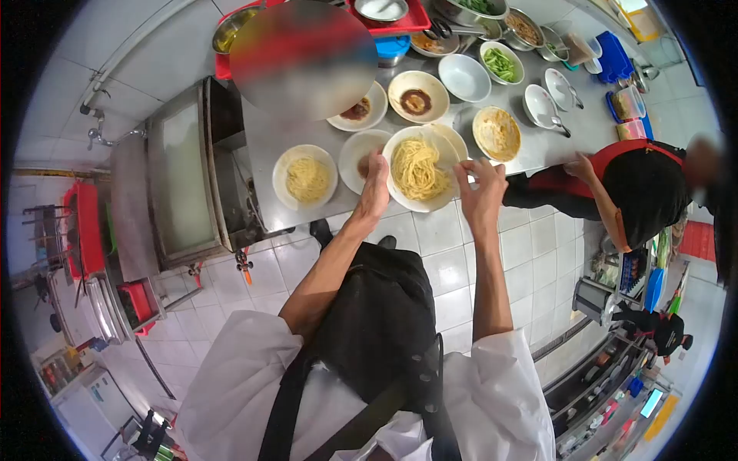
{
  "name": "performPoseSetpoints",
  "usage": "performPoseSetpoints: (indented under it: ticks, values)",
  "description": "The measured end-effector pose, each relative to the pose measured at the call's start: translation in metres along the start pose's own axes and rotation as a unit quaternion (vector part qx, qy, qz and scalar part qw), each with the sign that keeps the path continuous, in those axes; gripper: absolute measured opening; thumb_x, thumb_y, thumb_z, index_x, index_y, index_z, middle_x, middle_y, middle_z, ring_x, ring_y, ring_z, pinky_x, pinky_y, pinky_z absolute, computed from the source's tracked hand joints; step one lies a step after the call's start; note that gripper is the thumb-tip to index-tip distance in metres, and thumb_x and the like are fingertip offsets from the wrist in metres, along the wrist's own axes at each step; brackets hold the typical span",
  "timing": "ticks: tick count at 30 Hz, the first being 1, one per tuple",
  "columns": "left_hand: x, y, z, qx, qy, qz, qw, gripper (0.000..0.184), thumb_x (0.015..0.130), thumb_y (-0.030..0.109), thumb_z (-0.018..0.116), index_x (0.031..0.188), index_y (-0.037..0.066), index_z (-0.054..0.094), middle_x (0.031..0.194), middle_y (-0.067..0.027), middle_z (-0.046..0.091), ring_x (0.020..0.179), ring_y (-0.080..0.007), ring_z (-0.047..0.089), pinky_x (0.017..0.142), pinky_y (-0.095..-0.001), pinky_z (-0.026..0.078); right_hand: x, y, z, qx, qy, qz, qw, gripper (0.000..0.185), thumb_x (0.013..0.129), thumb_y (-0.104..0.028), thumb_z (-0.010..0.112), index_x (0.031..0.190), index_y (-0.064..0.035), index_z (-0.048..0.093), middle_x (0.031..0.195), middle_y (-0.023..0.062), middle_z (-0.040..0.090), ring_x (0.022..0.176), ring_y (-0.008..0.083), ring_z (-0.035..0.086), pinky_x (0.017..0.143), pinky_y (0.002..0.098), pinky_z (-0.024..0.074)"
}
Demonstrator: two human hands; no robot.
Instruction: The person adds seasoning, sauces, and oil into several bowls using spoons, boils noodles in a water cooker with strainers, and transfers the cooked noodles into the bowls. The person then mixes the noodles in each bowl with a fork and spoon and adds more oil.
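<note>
- While the left hand (373,190) lies along the left wall of a white noodle bowl (400,197), the right hand (483,192) is at the opposite rim.
- Left fingers seen nearly edge-on, stretched up beside the bowl; cannot tell how firmly they press.
- Right fingers bent, tips drawn together close to the rim; cannot tell whether they grip it.
- Yellow noodles (418,169) heaped inside, strands loosely coiled.
- Noodle bowl at the near edge of a steel counter (278,127), overlapping the edge in view; cannot tell if raised or resting.
- Partly behind it: a bowl with brown contents (353,147) on the left, a cream bowl (450,138) on the right.
- Farther left, near the tank, a second bowl of noodles (306,178).
- Beyond, two bowls with dark sauce, one (416,102) in full view, the other (356,107) cut by a blurred patch.
- Right of centre, a sauce-smeared bowl (496,134); behind, a white bowl (464,77) and a bowl of green vegetables (501,63).
- Left of counter, a metal-framed tank (177,161), cloudy pale surface.
- Right, a co-worker (642,188) in black and red, standing near the counter's end.
</note>
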State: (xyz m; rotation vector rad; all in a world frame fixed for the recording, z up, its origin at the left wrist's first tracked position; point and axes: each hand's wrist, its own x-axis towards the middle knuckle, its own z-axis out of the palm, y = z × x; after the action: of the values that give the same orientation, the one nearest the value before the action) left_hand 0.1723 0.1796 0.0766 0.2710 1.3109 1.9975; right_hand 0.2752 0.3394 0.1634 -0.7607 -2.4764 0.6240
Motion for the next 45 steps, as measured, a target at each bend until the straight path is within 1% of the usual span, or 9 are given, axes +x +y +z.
performPoseSetpoints:
  ticks: [3,7,13,23,25,29,35,39,45]
  values:
    - [-0.001,-0.005,0.026,-0.077,-0.009,0.000,0.997,0.061,0.102,0.055,0.025,0.145,0.012,0.023,0.144,-0.0087,0.036,0.135,-0.0178,0.036,0.109,-0.0356,0.035,0.006,0.033,-0.028,0.156,-0.035,0.070,0.985,0.012,0.081,-0.017,0.073,0.084,-0.0065,0.071,0.080,0.0064,0.060,0.082,0.0247,0.047,0.075,0.0381,0.0357]
    - [-0.001,0.001,0.043,-0.069,0.028,-0.039,0.996,0.060,0.101,0.056,0.027,0.144,0.016,0.023,0.144,-0.0072,0.035,0.133,-0.0175,0.038,0.107,-0.0364,0.039,0.016,-0.014,-0.108,-0.187,0.032,-0.195,0.962,0.007,0.081,-0.017,0.072,0.083,-0.0109,0.071,0.077,0.0002,0.058,0.079,0.0241,0.046,0.073,0.0374,0.0332]
    - [0.023,-0.009,0.059,-0.041,-0.008,-0.044,0.998,0.061,0.101,0.056,0.026,0.145,0.014,0.021,0.144,-0.0081,0.035,0.134,-0.0198,0.038,0.106,-0.0373,0.040,0.029,0.085,-0.029,0.137,-0.037,0.024,0.990,0.010,0.080,-0.018,0.073,0.084,-0.0088,0.071,0.071,0.0022,0.060,0.076,0.0214,0.047,0.070,0.0370,0.0363]
    - [0.088,0.013,0.062,-0.021,-0.045,-0.048,0.998,0.054,0.104,0.048,0.021,0.146,0.014,0.021,0.149,-0.0076,0.032,0.137,-0.0195,0.036,0.112,-0.0377,0.033,0.067,0.080,-0.047,0.098,0.009,0.054,0.994,0.010,0.081,-0.017,0.074,0.082,-0.0070,0.071,0.073,0.0058,0.061,0.077,0.0233,0.050,0.073,0.0353,0.0390]
    - [0.093,0.016,0.058,-0.045,-0.035,-0.075,0.996,0.053,0.104,0.047,0.021,0.146,0.015,0.022,0.149,-0.0070,0.032,0.137,-0.0189,0.035,0.112,-0.0375,0.033,0.076,0.064,-0.052,-0.137,0.014,-0.037,0.990,0.013,0.082,-0.017,0.073,0.083,-0.0046,0.071,0.078,0.0067,0.065,0.075,0.0216,0.053,0.074,0.0355,0.0405]
    - [0.116,0.010,0.056,0.038,-0.064,-0.033,0.997,0.052,0.105,0.045,0.022,0.147,0.015,0.023,0.149,-0.0070,0.032,0.138,-0.0194,0.033,0.114,-0.0374,0.030,0.091,0.106,-0.008,0.192,-0.030,0.068,0.979,0.010,0.081,-0.012,0.072,0.083,-0.0029,0.069,0.074,0.0043,0.062,0.068,0.0209,0.049,0.067,0.0330,0.0398]
    - [0.133,0.022,0.052,0.013,-0.036,-0.059,0.998,0.060,0.101,0.054,0.028,0.148,0.018,0.019,0.151,-0.0078,0.029,0.139,-0.0201,0.031,0.114,-0.0387,0.030,0.121,0.038,-0.048,-0.224,-0.002,-0.120,0.967,0.008,0.084,-0.020,0.069,0.084,-0.0123,0.071,0.083,-0.0004,0.063,0.080,0.0234,0.048,0.073,0.0389,0.0351]
    - [0.145,0.015,0.052,-0.038,-0.046,-0.046,0.997,0.060,0.101,0.053,0.028,0.148,0.016,0.019,0.149,-0.0083,0.030,0.138,-0.0210,0.032,0.113,-0.0401,0.031,0.127,0.084,-0.013,0.095,-0.035,0.035,0.994,0.009,0.084,-0.017,0.071,0.085,-0.0084,0.071,0.079,0.0047,0.060,0.078,0.0254,0.047,0.072,0.0363,0.0371]
    - [0.146,0.034,0.057,-0.064,-0.032,-0.045,0.996,0.057,0.103,0.049,0.027,0.148,0.014,0.020,0.149,-0.0089,0.033,0.137,-0.0218,0.035,0.114,-0.0395,0.030,0.136,0.039,-0.047,-0.255,0.071,-0.144,0.954,0.006,0.081,-0.018,0.069,0.085,-0.0128,0.070,0.080,0.0005,0.058,0.080,0.0240,0.046,0.076,0.0387,0.0337]
